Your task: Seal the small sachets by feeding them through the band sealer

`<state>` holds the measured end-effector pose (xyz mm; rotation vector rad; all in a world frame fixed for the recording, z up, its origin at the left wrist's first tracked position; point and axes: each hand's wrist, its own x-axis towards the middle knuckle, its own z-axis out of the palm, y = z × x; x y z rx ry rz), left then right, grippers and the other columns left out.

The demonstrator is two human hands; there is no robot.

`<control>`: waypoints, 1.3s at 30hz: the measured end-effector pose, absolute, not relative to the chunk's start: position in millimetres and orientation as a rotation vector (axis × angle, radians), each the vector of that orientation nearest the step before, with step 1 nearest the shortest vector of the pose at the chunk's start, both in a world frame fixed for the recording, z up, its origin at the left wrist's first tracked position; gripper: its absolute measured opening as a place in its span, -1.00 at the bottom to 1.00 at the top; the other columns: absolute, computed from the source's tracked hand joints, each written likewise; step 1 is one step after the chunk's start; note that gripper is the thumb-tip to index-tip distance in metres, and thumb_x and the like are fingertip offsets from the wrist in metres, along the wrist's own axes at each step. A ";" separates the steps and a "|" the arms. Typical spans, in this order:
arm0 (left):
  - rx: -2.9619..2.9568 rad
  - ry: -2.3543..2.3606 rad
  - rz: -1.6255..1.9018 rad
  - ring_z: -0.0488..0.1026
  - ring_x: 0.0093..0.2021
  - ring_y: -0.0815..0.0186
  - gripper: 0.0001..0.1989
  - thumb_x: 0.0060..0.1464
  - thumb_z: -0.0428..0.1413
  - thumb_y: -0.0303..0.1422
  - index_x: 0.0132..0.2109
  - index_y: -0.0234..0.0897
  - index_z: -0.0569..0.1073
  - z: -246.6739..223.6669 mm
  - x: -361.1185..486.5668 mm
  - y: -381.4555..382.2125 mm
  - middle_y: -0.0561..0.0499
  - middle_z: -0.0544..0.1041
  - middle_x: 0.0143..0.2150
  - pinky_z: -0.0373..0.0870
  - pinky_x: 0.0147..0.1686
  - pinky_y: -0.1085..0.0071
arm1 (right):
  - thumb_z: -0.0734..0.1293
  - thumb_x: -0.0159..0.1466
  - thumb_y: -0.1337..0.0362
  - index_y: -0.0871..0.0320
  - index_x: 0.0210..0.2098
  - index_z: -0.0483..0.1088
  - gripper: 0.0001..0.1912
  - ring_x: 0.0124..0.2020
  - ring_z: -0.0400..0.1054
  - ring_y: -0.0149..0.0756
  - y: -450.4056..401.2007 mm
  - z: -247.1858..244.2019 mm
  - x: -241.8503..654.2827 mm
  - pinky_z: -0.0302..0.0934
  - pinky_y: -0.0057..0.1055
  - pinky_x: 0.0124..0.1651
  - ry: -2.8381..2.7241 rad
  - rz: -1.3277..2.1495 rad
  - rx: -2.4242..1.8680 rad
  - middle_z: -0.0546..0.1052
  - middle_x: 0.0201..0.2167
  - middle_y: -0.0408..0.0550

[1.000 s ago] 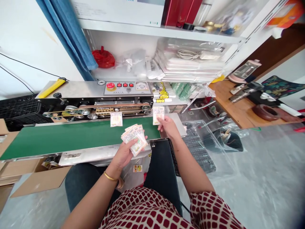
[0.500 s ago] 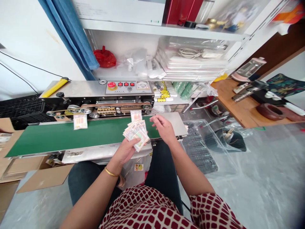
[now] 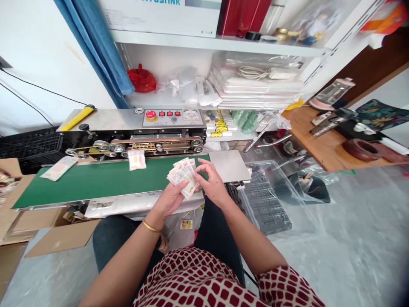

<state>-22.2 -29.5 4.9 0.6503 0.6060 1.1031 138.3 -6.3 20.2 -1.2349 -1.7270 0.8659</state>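
1. Our left hand [image 3: 168,202] is cradling a fanned stack of small white-and-yellow printed packets [image 3: 184,175], its fingers [image 3: 179,186] curled narrowly around them.
2. Our right hand [image 3: 212,183] is reaching over, its half-curled fingertips [image 3: 198,166] touching the stack's top edge.
3. We are seeing too many overlapped packets to count, while two loose packets [image 3: 137,160] [image 3: 59,167] are lying on the green conveyor belt [image 3: 96,181] of the steel band sealer [image 3: 172,118], well left of our hands.

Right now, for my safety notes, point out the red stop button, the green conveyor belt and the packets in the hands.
Red stop button [image 3: 151,114]: head view, cap centre.
Green conveyor belt [image 3: 96,181]: head view, bare middle.
Packets [image 3: 185,177]: head view, topmost packet's face.
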 end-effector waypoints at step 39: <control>0.513 0.789 1.248 0.49 -0.31 0.36 -0.59 0.01 0.31 -0.39 0.03 -0.27 0.49 -1.0 -23.7 -15.9 -0.04 0.56 -0.07 0.41 -0.60 0.54 | 0.29 0.29 0.03 0.13 -0.08 0.41 -0.66 -0.21 0.41 -0.27 48.7 12.6 152.4 0.31 -0.33 -0.12 -1.493 0.707 -1.434 0.52 -0.05 0.02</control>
